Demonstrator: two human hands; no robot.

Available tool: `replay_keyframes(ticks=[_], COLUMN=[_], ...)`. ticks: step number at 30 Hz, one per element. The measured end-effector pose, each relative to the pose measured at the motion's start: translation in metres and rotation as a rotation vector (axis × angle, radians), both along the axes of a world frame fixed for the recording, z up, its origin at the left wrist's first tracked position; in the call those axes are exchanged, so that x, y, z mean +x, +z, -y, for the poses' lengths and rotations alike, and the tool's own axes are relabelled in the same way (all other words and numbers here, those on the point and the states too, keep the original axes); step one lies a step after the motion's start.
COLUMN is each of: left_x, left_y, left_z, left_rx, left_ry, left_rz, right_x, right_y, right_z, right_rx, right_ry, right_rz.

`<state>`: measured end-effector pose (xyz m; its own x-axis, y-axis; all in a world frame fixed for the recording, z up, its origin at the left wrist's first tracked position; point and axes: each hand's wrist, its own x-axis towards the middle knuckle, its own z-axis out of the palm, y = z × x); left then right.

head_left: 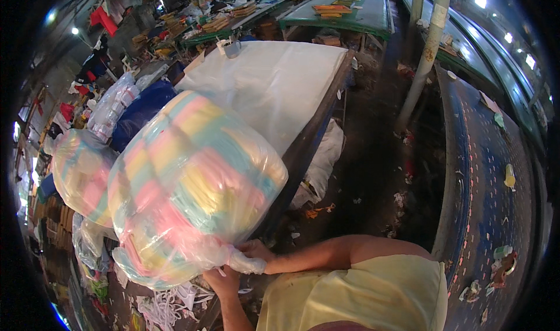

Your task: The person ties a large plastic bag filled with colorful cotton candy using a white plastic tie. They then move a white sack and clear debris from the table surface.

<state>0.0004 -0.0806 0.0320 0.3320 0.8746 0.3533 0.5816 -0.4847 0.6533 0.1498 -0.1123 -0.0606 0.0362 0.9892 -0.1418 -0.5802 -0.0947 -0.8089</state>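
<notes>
At lower centre, the left hand (223,281) and right hand (256,251) grip the gathered neck (249,264) of a clear plastic bag (186,194) of pink, yellow and teal pieces (207,182), centre left, apparently tying it, which next calls for a firm pull.

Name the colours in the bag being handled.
Its contents are pink, yellow and teal, clearest in head view.
</notes>
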Motion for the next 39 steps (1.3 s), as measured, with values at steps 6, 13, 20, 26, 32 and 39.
replay_keyframes(ticks=[6, 13, 20, 26, 32, 39], left_x=[0.012, 0.000, -0.002, 0.005, -0.017, -0.009], left_y=[-0.005, -0.019, -0.008, 0.039, -0.021, -0.018], left_z=[-0.003, -0.022, -0.017, 0.008, -0.028, -0.021], left_rx=[-0.116, 0.218, -0.451, -0.786, -0.699, -0.620], left_ry=[-0.052, -0.216, -0.109, -0.030, -0.197, -0.262], left_rz=[0.247, -0.003, 0.385, 0.651, 0.516, 0.592], right_x=[0.008, -0.004, 0.000, -0.012, -0.023, -0.008], right_y=[0.001, -0.027, -0.022, -0.011, -0.013, -0.004], right_z=[-0.001, -0.002, 0.002, 0.012, 0.017, 0.013], right_rx=[0.079, 0.312, 0.378, 0.344, 0.366, 0.397], right_ry=[0.062, -0.048, -0.018, -0.115, -0.316, -0.500], right_rz=[-0.048, -0.046, -0.031, -0.047, 0.081, 0.590])
